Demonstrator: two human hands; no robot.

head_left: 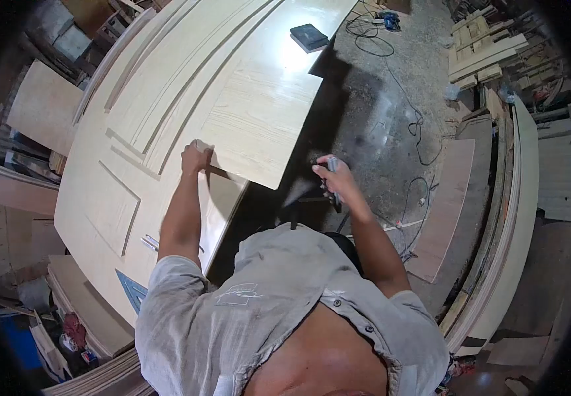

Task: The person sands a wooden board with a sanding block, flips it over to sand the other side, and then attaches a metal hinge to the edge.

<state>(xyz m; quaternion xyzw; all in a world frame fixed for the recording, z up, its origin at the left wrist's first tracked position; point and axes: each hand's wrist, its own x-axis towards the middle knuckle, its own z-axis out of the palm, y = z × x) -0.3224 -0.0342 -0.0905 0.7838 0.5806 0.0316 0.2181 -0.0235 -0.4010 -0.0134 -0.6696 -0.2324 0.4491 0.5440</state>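
My left hand (pixel 197 157) grips the near corner of a pale wood panel (pixel 259 125), with fingers on its top face. The panel lies over a large sheet (pixel 160 218) and juts past that sheet's right edge. To the right of the panel, my right hand (pixel 339 178) is wrapped round a grey and black tool (pixel 332 177), apart from the wood. What kind of tool it is I cannot make out. Pens (pixel 150 243) lie near my left forearm, and a blue set square (pixel 131 290) sits at the sheet's near edge.
A dark box-like object (pixel 309 37) rests on the panels at the top. Cables (pixel 419 125) and a blue power tool (pixel 390 21) lie on the floor. Long boards (pixel 520 198) stand at the right; stacked wood (pixel 87 303) is at the lower left.
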